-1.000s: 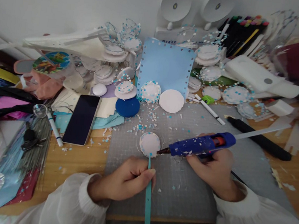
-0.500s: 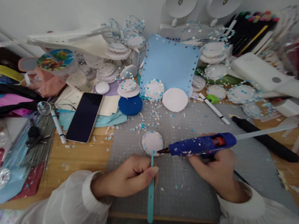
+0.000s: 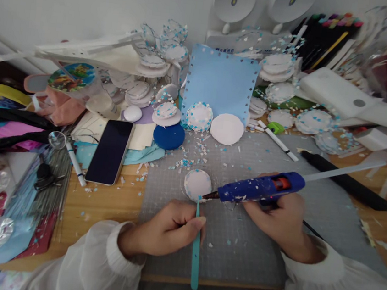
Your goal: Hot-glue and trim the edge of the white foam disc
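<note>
The left hand [image 3: 171, 228] pinches a pair of slim teal metal tweezers [image 3: 195, 256] between thumb and curled fingers, its tips at the near edge of a small round white disc [image 3: 198, 184]. The right hand [image 3: 282, 221] is closed around the handle of a dark blue plastic glue gun [image 3: 258, 188], whose nozzle meets or nearly meets the disc's rim beside the tweezer tips; the exact contact is too small to tell.

One pair of tweezers, one glue gun and one disc are in use. The disc lies flat on the grey gridded cutting mat [image 3: 238, 246], beyond the left hand; its face is plain white, its rim dotted with pale blue and white bits, with a thin wire loop around it.

Just beyond the disc lie loose blue and white confetti [image 3: 186, 163], then one dark blue round lid [image 3: 168, 136] and one plain white oval disc [image 3: 227, 129]. One black smartphone [image 3: 110, 152] lies left of the grip. Beyond the glue gun, one black rod [image 3: 345, 181] crosses the mat, partly behind the translucent glue stick [image 3: 344, 171].
</note>
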Demonstrator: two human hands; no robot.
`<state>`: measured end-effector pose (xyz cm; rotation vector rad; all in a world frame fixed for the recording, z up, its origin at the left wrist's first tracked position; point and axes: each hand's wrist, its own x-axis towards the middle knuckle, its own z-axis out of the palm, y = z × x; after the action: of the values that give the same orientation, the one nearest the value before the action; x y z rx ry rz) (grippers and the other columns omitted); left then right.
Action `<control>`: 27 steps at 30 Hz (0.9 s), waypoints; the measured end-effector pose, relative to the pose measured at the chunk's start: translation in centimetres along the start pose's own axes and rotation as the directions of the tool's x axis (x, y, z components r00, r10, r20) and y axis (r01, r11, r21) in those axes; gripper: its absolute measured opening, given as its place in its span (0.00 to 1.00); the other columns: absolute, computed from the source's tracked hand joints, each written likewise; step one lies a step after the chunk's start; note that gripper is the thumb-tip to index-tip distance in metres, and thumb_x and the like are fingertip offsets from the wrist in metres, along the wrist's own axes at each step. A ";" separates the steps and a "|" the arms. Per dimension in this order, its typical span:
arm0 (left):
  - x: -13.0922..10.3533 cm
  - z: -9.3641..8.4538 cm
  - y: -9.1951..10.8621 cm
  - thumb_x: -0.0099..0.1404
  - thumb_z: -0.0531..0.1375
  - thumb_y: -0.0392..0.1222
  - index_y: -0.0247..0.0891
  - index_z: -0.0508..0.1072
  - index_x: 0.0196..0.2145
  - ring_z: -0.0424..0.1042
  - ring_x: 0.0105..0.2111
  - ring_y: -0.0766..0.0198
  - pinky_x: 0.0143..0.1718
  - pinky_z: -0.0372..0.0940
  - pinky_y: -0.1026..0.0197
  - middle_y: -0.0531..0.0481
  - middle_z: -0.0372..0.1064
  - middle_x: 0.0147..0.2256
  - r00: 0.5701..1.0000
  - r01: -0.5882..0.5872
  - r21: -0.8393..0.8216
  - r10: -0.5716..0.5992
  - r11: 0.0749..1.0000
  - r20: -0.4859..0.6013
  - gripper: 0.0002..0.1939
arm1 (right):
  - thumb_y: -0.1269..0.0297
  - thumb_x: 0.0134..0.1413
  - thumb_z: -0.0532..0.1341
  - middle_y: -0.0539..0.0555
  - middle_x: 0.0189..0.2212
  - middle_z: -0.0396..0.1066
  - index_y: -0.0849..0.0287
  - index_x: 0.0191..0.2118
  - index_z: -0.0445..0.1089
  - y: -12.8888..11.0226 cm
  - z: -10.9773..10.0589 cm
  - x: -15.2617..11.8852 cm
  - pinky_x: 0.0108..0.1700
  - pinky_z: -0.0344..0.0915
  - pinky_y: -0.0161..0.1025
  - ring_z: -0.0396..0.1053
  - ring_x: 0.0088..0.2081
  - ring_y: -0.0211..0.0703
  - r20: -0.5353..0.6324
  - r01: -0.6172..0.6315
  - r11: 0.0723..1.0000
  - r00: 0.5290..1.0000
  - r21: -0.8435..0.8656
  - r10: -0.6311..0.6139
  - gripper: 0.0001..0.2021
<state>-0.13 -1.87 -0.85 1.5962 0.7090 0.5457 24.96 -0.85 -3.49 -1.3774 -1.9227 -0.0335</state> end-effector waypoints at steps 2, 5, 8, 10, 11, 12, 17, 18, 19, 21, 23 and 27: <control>0.0 0.0 0.0 0.71 0.44 0.55 0.32 0.66 0.21 0.56 0.18 0.73 0.19 0.52 0.70 0.54 0.57 0.17 1.000 -0.009 -0.004 0.009 1.000 -0.003 0.29 | 0.58 0.41 0.65 0.51 0.18 0.69 0.56 0.23 0.68 0.0 0.0 0.0 0.19 0.62 0.36 0.69 0.19 0.43 0.002 -0.005 1.000 1.000 0.001 0.005 0.08; 0.0 0.0 -0.1 0.71 0.44 0.55 0.32 0.66 0.22 0.56 0.18 0.73 0.19 0.52 0.70 0.54 0.57 0.17 1.000 -0.011 -0.009 0.011 1.000 -0.004 0.29 | 0.59 0.42 0.64 0.51 0.18 0.70 0.56 0.23 0.67 0.0 0.0 0.0 0.19 0.62 0.36 0.69 0.20 0.43 0.012 -0.012 1.000 1.000 -0.002 0.012 0.08; 0.1 0.0 0.0 0.71 0.44 0.55 0.32 0.66 0.21 0.55 0.18 0.73 0.19 0.52 0.70 0.55 0.57 0.17 1.000 -0.006 -0.008 0.006 1.000 0.003 0.29 | 0.59 0.42 0.64 0.51 0.18 0.70 0.56 0.22 0.67 -0.2 0.0 0.1 0.19 0.62 0.36 0.70 0.20 0.43 0.018 -0.009 1.000 1.000 0.002 0.009 0.08; 0.1 0.0 0.0 0.71 0.44 0.55 0.32 0.66 0.21 0.55 0.17 0.73 0.19 0.51 0.70 0.55 0.57 0.17 1.000 -0.012 -0.013 0.012 1.000 0.005 0.29 | 0.59 0.42 0.64 0.51 0.18 0.70 0.56 0.22 0.67 -0.3 0.0 0.2 0.19 0.62 0.35 0.70 0.20 0.43 0.022 -0.016 1.000 1.000 0.004 0.015 0.08; 0.1 0.0 0.0 0.71 0.44 0.55 0.32 0.66 0.21 0.55 0.17 0.73 0.19 0.51 0.70 0.55 0.57 0.16 1.000 -0.014 -0.018 0.014 1.000 0.004 0.29 | 0.60 0.42 0.64 0.51 0.18 0.70 0.56 0.23 0.67 -0.3 0.0 0.2 0.19 0.62 0.35 0.69 0.20 0.43 0.021 -0.016 1.000 1.000 0.004 0.016 0.08; 0.1 0.0 0.1 0.71 0.44 0.55 0.32 0.66 0.21 0.55 0.17 0.73 0.18 0.51 0.70 0.55 0.56 0.16 1.000 -0.015 -0.022 0.015 1.000 0.003 0.29 | 0.60 0.42 0.64 0.52 0.18 0.70 0.56 0.23 0.67 -0.3 0.0 0.2 0.18 0.62 0.35 0.69 0.19 0.42 0.017 -0.014 1.000 1.000 0.004 0.014 0.07; 0.1 0.0 0.2 0.71 0.44 0.54 0.33 0.65 0.21 0.55 0.17 0.73 0.18 0.51 0.70 0.55 0.57 0.17 1.000 -0.002 -0.019 0.002 1.000 -0.005 0.28 | 0.59 0.43 0.64 0.50 0.16 0.69 0.55 0.23 0.67 -0.1 0.0 0.0 0.19 0.62 0.36 0.67 0.17 0.41 0.030 -0.025 1.000 0.999 -0.010 0.026 0.08; 0.1 0.0 0.2 0.71 0.44 0.54 0.33 0.65 0.21 0.55 0.17 0.73 0.18 0.51 0.70 0.55 0.56 0.17 1.000 0.004 -0.017 -0.005 1.000 -0.004 0.28 | 0.59 0.42 0.64 0.49 0.16 0.68 0.55 0.23 0.67 0.0 0.0 -0.1 0.19 0.62 0.36 0.67 0.17 0.41 0.035 -0.030 0.999 0.999 -0.012 0.030 0.08; 0.1 0.0 0.2 0.70 0.45 0.54 0.33 0.66 0.21 0.55 0.17 0.73 0.19 0.52 0.70 0.55 0.56 0.16 1.000 0.013 -0.014 -0.013 1.000 -0.002 0.28 | 0.59 0.42 0.64 0.49 0.15 0.68 0.55 0.23 0.67 0.1 0.0 -0.1 0.19 0.62 0.36 0.67 0.17 0.41 0.037 -0.035 0.999 0.999 -0.010 0.035 0.08; 0.0 0.0 0.1 0.70 0.45 0.54 0.33 0.66 0.21 0.55 0.17 0.73 0.19 0.52 0.70 0.55 0.57 0.16 1.000 0.025 -0.009 -0.025 1.000 0.001 0.28 | 0.58 0.42 0.64 0.48 0.16 0.68 0.54 0.23 0.67 0.2 0.1 -0.2 0.20 0.62 0.36 0.68 0.18 0.42 0.037 -0.044 0.999 0.998 0.004 0.044 0.08; 0.0 0.0 0.1 0.70 0.45 0.54 0.33 0.66 0.21 0.56 0.17 0.73 0.19 0.52 0.70 0.54 0.57 0.16 1.000 0.025 -0.010 -0.025 1.000 -0.002 0.28 | 0.58 0.41 0.64 0.49 0.16 0.68 0.55 0.23 0.67 0.2 0.1 -0.3 0.20 0.62 0.36 0.68 0.19 0.42 0.039 -0.056 0.998 0.998 0.012 0.055 0.08; 0.1 0.1 0.0 0.71 0.44 0.55 0.33 0.65 0.21 0.55 0.17 0.73 0.18 0.51 0.70 0.55 0.56 0.17 1.000 -0.007 -0.026 0.007 1.000 -0.014 0.28 | 0.58 0.41 0.65 0.50 0.17 0.69 0.56 0.24 0.68 0.3 0.2 -0.5 0.20 0.62 0.36 0.67 0.18 0.41 0.032 -0.054 0.999 0.998 -0.002 0.054 0.08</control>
<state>0.01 -1.86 -0.85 1.5729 0.7044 0.5693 25.20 -1.00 -4.01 -1.4376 -1.9113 0.0138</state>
